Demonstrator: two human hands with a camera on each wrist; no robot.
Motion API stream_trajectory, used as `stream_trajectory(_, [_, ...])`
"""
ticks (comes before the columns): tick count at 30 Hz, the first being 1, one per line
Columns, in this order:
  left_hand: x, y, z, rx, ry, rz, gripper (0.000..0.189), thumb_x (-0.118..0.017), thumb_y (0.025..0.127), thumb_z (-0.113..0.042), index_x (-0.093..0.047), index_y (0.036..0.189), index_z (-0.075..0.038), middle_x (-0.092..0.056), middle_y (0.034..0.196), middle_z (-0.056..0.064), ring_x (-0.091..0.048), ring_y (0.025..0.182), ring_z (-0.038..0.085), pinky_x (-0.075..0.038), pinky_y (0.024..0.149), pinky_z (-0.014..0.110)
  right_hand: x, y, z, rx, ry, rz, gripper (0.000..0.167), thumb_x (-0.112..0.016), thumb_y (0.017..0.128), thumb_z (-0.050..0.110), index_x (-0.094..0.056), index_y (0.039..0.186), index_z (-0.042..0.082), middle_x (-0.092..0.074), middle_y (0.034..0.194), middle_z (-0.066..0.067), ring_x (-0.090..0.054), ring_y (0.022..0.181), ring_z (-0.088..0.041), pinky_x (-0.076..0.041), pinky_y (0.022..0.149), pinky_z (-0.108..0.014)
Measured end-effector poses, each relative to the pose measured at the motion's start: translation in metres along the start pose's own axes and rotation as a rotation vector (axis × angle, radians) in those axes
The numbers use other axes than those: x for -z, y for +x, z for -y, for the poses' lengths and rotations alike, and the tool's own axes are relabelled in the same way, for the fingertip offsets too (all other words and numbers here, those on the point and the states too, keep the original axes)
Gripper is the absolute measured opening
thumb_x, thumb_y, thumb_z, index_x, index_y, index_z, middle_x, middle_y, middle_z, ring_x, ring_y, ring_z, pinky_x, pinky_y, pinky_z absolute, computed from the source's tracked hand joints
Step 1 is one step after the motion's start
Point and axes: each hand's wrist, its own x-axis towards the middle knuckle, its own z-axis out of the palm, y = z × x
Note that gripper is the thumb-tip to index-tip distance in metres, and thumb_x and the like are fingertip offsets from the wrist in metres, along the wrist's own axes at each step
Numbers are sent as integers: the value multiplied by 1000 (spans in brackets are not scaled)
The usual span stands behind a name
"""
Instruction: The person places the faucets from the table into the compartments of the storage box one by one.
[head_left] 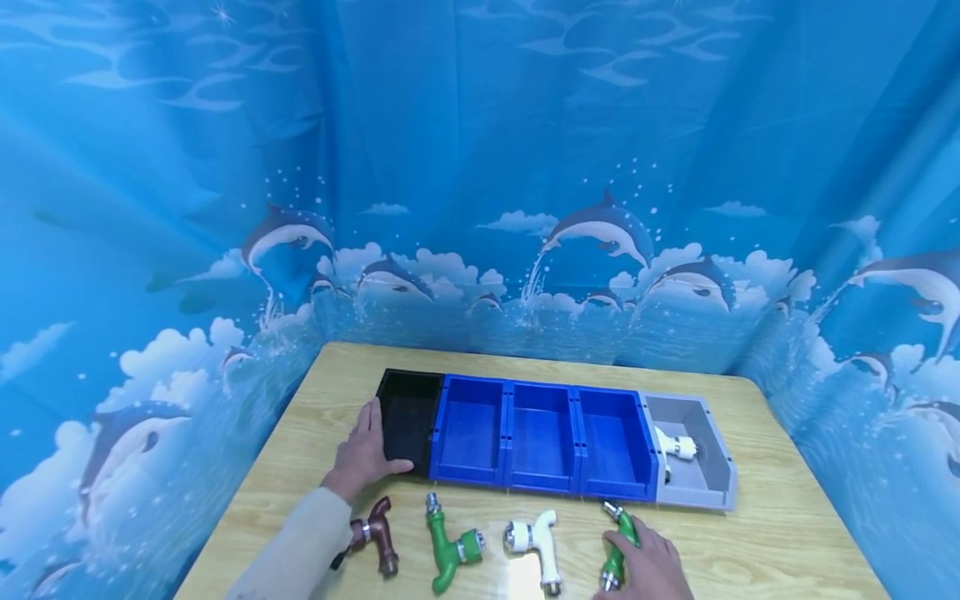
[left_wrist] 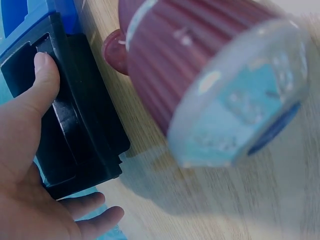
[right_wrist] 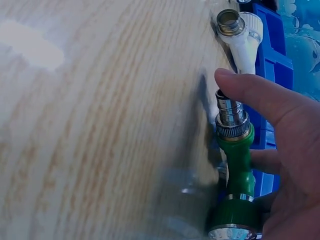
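In the head view my left hand (head_left: 365, 454) rests along the left wall of the black bin (head_left: 408, 425), its fingers extended and its thumb over the front end. The left wrist view shows the thumb against that bin, with a maroon faucet (left_wrist: 165, 60) beside it. My right hand (head_left: 648, 567) holds a green faucet (head_left: 617, 550) at the front right, fingers round its body. The thumb lies by the metal threaded end in the right wrist view; part of the faucet is hidden behind the hand. Between the hands lie another green faucet (head_left: 448, 550) and a white faucet (head_left: 542, 546).
Three blue bins (head_left: 471, 479) stand joined in a row, right of the black one. At the right end, a grey bin (head_left: 716, 487) contains a white faucet (head_left: 681, 447). The wooden table (head_left: 787, 508) is backed by a dolphin-print curtain (head_left: 480, 167).
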Motion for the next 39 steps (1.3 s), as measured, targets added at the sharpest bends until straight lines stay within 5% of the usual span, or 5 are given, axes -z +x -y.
stream_trajectory(8, [-3,0,0,6,-20,-8,132,-85,69,-46,4,153,2,-9,157,26,-46,124,49,-45,94,61,4,-3,0,28,7,-47,96,-83,44,69,-67,118,10,-47,132,-36,-47,118,-51,-37,96,-65])
stream_trajectory(24, [-3,0,-1,27,-48,2,132,-86,69,-45,5,154,-1,-8,157,24,-51,116,50,-45,94,61,13,-4,1,13,16,43,98,-83,47,68,-64,122,7,-45,133,-37,-44,121,-51,-35,98,-66])
stream_trajectory(39, [0,-3,-3,34,-36,11,131,-85,70,-44,7,154,-2,-7,158,25,-50,117,51,-46,93,60,19,-12,3,87,3,-71,102,-82,47,70,-63,125,8,-44,135,-37,-46,121,-51,-36,98,-66])
